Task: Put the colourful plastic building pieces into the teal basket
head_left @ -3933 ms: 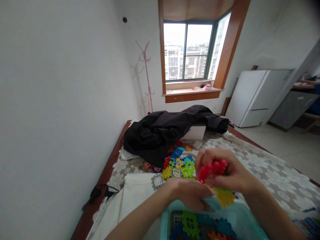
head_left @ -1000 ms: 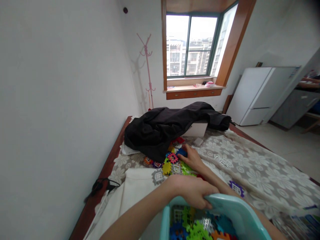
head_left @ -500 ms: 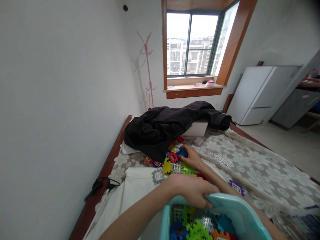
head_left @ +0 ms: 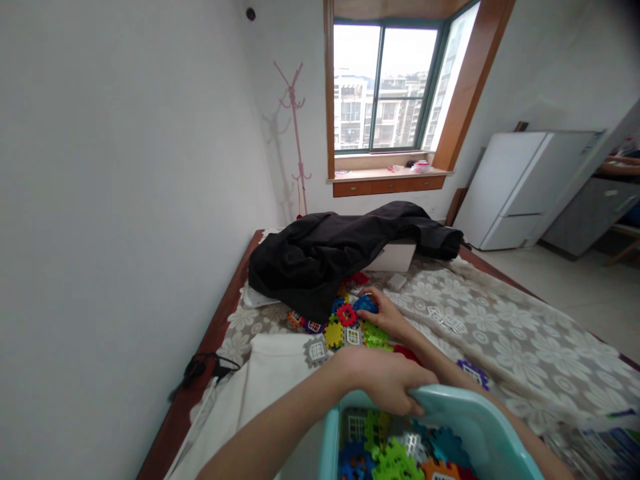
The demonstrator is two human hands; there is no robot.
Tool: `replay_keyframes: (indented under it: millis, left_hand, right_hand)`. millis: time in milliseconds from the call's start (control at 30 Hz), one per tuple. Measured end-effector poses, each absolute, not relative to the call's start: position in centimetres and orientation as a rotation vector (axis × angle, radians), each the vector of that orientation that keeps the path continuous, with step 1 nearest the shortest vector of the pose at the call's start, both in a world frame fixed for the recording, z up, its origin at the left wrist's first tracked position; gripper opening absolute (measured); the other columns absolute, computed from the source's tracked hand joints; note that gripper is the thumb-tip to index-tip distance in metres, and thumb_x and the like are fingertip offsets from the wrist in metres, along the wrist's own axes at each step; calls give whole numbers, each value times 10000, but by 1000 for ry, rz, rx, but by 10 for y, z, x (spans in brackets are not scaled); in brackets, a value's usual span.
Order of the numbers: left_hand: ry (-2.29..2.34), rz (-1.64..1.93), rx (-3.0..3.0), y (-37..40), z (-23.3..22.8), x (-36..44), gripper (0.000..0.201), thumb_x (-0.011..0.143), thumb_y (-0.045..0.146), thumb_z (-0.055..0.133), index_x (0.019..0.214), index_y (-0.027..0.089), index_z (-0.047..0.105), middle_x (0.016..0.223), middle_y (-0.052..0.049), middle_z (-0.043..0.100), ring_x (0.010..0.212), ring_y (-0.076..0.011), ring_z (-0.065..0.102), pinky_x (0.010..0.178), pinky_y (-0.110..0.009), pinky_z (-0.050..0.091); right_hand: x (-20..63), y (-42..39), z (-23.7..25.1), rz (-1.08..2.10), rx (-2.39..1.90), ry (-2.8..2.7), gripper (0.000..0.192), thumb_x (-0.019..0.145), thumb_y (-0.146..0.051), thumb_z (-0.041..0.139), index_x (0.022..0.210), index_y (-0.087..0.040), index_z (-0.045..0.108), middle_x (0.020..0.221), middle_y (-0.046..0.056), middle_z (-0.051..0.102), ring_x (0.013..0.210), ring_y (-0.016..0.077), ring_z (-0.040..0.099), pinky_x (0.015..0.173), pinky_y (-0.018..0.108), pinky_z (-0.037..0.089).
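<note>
My left hand (head_left: 387, 380) is closed over the far rim of a light turquoise plastic bin (head_left: 480, 407). Inside the bin lie many-coloured interlocking plastic blocks, among them a lime green block (head_left: 397, 460). Farther off, my right hand (head_left: 387, 315) has its thumb and fingers around a blue block (head_left: 366, 304) at the edge of a pile on the bed. Close by in that pile are a red gear-shaped block (head_left: 347, 315), a yellow block (head_left: 334, 335), a grey window block (head_left: 353, 337) and lime green blocks (head_left: 375, 335).
Black clothing (head_left: 320, 257) drapes over the pile's far side and a white box (head_left: 393, 257). White cloth (head_left: 273, 363) lies left of the bin. A purple block (head_left: 473, 375) rests on the flowered bedspread (head_left: 530, 327). A wall borders the left.
My right hand's fingers have shifted slightly around the blue block, which has turned a little. My left hand and the bin stay in place.
</note>
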State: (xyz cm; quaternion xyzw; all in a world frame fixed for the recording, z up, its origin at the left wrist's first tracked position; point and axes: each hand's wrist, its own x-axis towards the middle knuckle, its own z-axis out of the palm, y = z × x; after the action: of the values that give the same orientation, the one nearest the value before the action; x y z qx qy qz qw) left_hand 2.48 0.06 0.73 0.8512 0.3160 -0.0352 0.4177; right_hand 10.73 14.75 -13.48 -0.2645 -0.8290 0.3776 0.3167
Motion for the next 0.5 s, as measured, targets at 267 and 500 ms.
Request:
replay_keyframes:
  millis: [267, 500]
  left_hand:
    - [738, -47, 2137, 3, 1, 24, 138, 847, 273, 607, 951, 242, 520, 890, 5, 648, 777, -190, 640, 652, -286, 433]
    - [738, -57, 2130, 3, 2, 24, 137, 855, 280, 604, 959, 246, 521, 914, 1, 648, 810, -192, 642, 660, -284, 431]
  right_hand:
    - [113, 156, -129, 1020, -700, -2049, 385, 846, -411, 639, 1187, -237, 598, 1185, 70, 706, 1026, 266, 674, 949, 421, 533]
    - [111, 150, -126, 1031, -690, -2094, 310, 861, -438, 656, 1082, -228, 715, 1069, 67, 761, 988, 281, 689, 963, 442, 522]
